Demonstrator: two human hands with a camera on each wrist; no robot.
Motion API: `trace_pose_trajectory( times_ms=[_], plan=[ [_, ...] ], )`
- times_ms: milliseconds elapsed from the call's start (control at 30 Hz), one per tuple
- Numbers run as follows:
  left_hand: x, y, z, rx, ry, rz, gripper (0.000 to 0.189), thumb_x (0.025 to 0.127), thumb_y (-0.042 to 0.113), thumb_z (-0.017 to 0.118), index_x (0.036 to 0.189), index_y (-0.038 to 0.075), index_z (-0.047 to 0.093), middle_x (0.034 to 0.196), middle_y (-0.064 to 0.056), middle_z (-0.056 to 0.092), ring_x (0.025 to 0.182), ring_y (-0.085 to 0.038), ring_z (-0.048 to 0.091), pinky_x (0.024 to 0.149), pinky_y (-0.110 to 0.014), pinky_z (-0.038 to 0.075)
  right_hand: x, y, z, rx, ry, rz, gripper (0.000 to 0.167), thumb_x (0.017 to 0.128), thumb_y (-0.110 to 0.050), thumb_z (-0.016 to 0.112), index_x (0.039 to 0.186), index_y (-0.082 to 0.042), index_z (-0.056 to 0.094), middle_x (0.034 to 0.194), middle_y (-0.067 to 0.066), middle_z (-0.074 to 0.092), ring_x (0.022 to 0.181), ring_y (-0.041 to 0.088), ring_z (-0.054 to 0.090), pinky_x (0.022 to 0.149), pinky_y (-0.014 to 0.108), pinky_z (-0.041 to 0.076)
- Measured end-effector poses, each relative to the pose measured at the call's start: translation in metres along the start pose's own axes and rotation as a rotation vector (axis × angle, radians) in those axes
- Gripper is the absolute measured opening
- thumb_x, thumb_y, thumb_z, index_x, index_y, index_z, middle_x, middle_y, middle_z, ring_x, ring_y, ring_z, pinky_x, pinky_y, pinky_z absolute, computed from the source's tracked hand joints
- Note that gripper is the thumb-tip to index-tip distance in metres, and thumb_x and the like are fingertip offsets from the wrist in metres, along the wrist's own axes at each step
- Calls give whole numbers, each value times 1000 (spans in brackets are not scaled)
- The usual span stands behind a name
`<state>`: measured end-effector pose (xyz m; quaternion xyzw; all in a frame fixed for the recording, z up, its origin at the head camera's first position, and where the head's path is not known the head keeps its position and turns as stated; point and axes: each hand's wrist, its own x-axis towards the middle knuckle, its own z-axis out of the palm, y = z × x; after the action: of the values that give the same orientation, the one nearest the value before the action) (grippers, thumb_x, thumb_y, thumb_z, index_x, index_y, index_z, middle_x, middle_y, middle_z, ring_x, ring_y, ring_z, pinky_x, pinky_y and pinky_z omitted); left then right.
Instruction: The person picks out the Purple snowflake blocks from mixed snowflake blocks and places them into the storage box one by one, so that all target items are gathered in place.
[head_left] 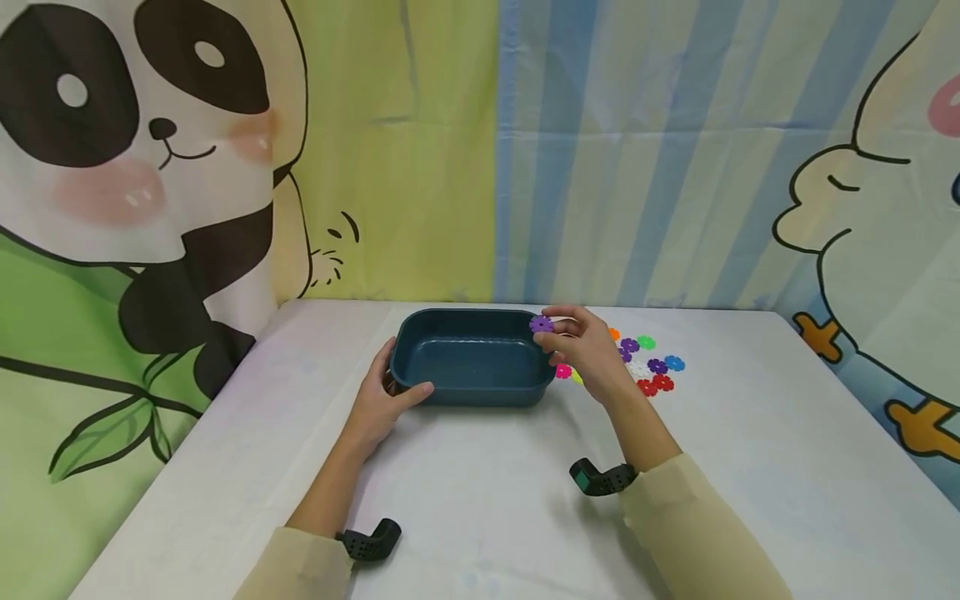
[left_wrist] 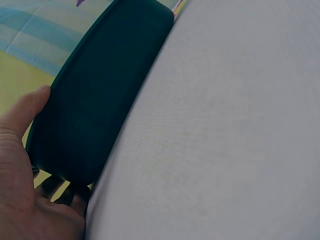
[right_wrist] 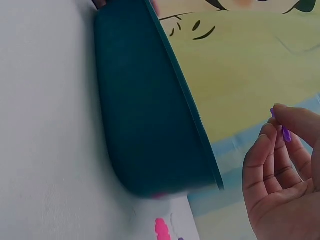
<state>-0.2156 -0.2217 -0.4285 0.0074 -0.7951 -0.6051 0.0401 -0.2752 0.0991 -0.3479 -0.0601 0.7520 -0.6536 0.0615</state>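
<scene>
A dark teal rectangular basin point(head_left: 472, 358) stands on the white table. My left hand point(head_left: 378, 408) grips its left end, thumb at the rim and fingers round the end wall, as the left wrist view also shows. Above the basin's right rim, my right hand point(head_left: 585, 346) pinches a purple snowflake disc point(head_left: 541, 324) between thumb and fingertips. In the right wrist view the disc point(right_wrist: 286, 133) appears nearly edge-on, with the other fingers curved below the thumb. The inside of the basin shows a bare bottom in the head view.
Right of the basin lie several loose snowflake discs: red point(head_left: 663, 382), blue point(head_left: 674, 363), green point(head_left: 646, 342) and others, partly behind the right hand. A pink disc point(head_left: 563, 372) lies close against the basin's right end. Printed curtains point(head_left: 637, 167) hang behind the table point(head_left: 480, 500).
</scene>
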Motion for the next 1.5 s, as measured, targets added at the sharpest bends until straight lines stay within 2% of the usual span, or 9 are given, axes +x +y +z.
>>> trace_pose_trajectory(
  times_ms=[267,533,733,800,1000,1400,1500],
  plan=[
    [0,1,1,-10,2,2,103,90,34,82,167,27,13,173,-5,18,158,-31,25,128,-48,25,8,0,11,31,-33,-8,47,96,-16,75,139,-12,58,103,5,62,105,36,67,79,25,62],
    [-1,0,0,-6,6,11,102,91,32,81,167,27,13,173,-5,18,158,-32,25,128,-48,25,17,1,23,46,-45,-16,47,96,-16,75,139,-10,58,96,0,64,93,27,68,75,23,60],
    [-4,-1,-2,-36,-10,21,104,90,33,82,167,28,13,173,-6,19,158,-32,26,129,-47,25,22,5,33,94,-64,-17,47,95,-11,75,139,-8,58,96,0,64,87,18,68,73,23,61],
    [-4,-2,-3,-41,-12,20,104,90,33,82,167,29,12,173,-6,19,158,-31,26,129,-47,25,24,6,37,96,-65,-16,46,95,-11,75,138,-8,59,97,1,66,88,20,68,74,24,61],
    [-2,-2,0,-52,-17,34,103,91,32,82,167,26,13,172,-7,20,157,-31,27,129,-48,25,31,5,46,81,-84,-23,46,95,-11,75,138,-5,58,98,2,68,104,39,65,72,26,61],
    [-2,0,3,-48,-5,28,103,90,33,83,167,26,14,173,-6,19,158,-30,26,129,-47,24,41,12,61,101,-102,-14,41,94,-10,76,133,-6,61,95,0,67,96,32,69,72,26,61],
    [-2,-1,3,-48,-5,29,103,90,32,82,167,25,14,173,-6,19,158,-31,27,129,-47,24,43,13,67,107,-102,-1,40,94,-9,76,131,-6,62,96,1,67,100,35,69,73,27,61]
  ],
)
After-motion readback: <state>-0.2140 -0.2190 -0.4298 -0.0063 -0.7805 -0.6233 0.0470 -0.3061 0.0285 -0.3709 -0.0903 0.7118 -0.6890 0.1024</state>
